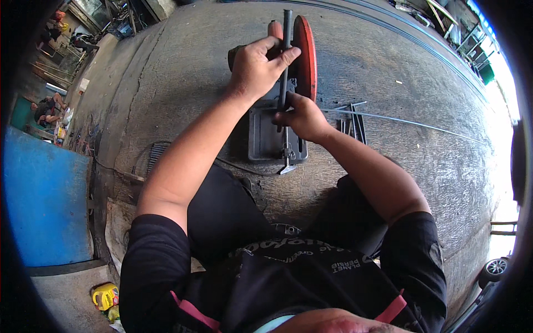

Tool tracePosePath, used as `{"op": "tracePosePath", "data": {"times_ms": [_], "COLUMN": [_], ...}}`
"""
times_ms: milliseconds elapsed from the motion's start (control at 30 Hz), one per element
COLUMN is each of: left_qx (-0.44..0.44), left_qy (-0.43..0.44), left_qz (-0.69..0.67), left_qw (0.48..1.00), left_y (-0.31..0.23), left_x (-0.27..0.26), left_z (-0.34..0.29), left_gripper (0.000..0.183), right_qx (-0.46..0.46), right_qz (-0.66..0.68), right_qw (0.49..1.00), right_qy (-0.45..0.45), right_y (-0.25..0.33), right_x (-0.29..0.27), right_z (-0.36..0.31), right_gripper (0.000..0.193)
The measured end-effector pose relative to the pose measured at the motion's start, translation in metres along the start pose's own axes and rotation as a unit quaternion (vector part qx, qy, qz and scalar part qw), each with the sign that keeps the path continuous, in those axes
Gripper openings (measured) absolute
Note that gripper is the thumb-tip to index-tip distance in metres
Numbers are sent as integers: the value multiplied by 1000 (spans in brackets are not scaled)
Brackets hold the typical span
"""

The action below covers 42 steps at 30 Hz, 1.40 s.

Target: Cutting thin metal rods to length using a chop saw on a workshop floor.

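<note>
I am squatting on the concrete floor [388,66] over the chop saw [277,127], its red blade guard [306,55] raised; my left hand [258,66] is closing around the saw handle [275,28]; my right hand [302,117] is pinching the thin dark metal rod [286,50] lying across the saw base; the blade is not touching the rod, so I judge the cut is not yet made

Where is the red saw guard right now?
In the head view, the red guard stands at top centre on the concrete floor, just right of the left hand and above the right hand.
</note>
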<state>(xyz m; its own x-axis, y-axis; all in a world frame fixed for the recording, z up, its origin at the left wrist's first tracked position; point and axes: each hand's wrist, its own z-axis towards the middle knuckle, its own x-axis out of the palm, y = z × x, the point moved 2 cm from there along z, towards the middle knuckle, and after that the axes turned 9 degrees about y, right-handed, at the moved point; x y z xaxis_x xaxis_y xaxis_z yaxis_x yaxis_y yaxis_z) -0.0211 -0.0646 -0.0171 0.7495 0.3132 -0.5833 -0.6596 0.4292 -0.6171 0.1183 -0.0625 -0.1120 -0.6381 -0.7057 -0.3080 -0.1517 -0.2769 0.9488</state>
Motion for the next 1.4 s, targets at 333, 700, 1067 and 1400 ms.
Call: {"op": "tracePosePath", "data": {"times_ms": [333, 700, 1067, 1400], "left_qx": [-214, -503, -567, -582], "left_qy": [-187, -249, -468, -385], "left_qz": [-430, -245, -386, -285], "left_qw": [857, 790, 557, 657], "left_y": [63, 182, 262, 301], "left_x": [-53, -67, 77, 141], "left_z": [-20, -47, -124, -102], "left_gripper": [19, 25, 42, 38], "right_qx": [-43, -152, -61, -1], "right_qz": [-161, -225, -76, -54], "right_qw": [980, 955, 914, 933], "right_qy": [-108, -115, -393, -355], "right_y": [17, 56, -1, -22], "right_x": [-55, -51, -138, -142], "right_z": [9, 5, 7, 17], "right_gripper": [23, 18, 25, 24]}}
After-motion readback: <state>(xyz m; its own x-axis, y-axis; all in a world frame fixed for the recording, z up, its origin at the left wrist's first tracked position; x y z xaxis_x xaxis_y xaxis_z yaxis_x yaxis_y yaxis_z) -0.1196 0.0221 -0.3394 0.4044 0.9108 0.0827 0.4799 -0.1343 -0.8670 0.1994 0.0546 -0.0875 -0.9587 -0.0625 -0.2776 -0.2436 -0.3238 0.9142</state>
